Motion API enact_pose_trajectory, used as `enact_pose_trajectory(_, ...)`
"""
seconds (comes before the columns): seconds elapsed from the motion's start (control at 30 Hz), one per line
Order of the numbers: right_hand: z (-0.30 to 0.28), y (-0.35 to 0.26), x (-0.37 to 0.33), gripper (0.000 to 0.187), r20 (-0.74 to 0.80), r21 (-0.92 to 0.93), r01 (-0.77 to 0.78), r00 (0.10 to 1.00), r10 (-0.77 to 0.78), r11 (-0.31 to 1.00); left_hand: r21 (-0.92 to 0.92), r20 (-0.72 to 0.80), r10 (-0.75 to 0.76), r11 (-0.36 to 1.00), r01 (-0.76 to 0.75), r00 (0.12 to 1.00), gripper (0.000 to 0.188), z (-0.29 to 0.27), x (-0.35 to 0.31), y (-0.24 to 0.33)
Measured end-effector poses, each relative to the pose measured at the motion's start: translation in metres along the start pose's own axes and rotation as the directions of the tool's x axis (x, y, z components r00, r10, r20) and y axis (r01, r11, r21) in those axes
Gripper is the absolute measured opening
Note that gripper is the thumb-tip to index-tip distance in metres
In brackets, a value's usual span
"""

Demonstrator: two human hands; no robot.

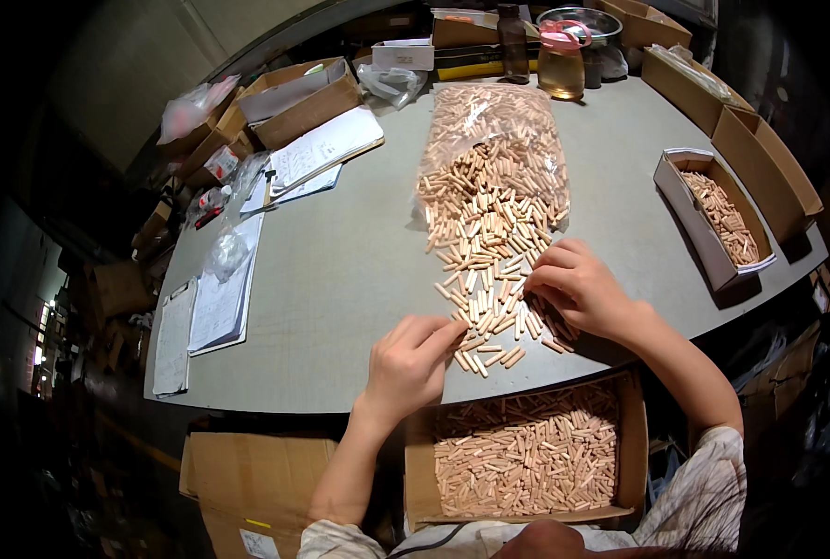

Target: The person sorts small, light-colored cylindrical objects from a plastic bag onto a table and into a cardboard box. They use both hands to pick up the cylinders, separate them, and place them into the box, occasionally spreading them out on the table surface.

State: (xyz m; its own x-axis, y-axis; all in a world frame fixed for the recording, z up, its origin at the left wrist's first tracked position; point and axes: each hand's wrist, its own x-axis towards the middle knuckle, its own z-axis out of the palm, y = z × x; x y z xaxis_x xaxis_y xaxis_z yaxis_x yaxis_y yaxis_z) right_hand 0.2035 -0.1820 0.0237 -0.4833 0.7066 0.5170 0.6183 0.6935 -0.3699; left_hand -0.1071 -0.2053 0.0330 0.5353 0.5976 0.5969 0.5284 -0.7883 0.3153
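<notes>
Small light wooden dowels (489, 303) lie in a loose spread on the grey table, spilling from a clear plastic bag (494, 116) full of them. At the near left edge of the spread, my left hand (407, 365) pinches at a wooden dowel with thumb and forefinger. My right hand (578, 287) curls over the right side of the spread, its fingers bent and close together; whatever is under them is hidden. Below the table edge, in front of me, an open cardboard box (631, 438) holds a thick layer of dowels.
At the right stands a narrow box (685, 219) of dowels beside an empty-looking carton (767, 168). Clipboards with papers (326, 144) and notebooks (219, 303) lie left. A brown bottle (513, 47), a pink-lidded jug (561, 70) and a metal bowl (601, 23) stand behind.
</notes>
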Motion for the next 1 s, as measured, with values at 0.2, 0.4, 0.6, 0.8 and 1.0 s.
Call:
enact_pose_trajectory(0.2,0.0,0.003,0.012,0.028,0.021,-0.161,0.102,0.995,-0.1,0.982,-0.005,0.009,-0.027,1.0,0.027,1.0,0.041,0.001,0.0,-0.001)
enact_pose_trajectory(0.4,0.003,0.003,0.007,0.031,0.0,-0.127,0.068,0.998,-0.069,0.99,0.022,0.007,-0.028,0.999,0.028,1.0,0.029,0.001,0.0,0.0)
enact_pose_trajectory(0.6,0.004,0.001,0.006,0.04,0.029,-0.045,-0.017,0.999,0.019,0.999,-0.167,-0.036,-0.107,0.981,0.1,0.994,0.029,0.001,0.011,-0.015)
enact_pose_trajectory(0.8,0.005,-0.002,0.004,0.028,-0.037,0.156,-0.043,0.998,0.05,0.987,-0.199,-0.013,-0.138,0.971,0.133,0.99,0.011,0.019,0.06,-0.003)
enact_pose_trajectory(1.0,-0.005,-0.009,0.007,0.017,-0.188,0.29,-0.118,0.966,0.178,0.95,-0.465,0.17,-0.268,0.827,0.317,0.948,0.013,0.041,0.093,0.016)
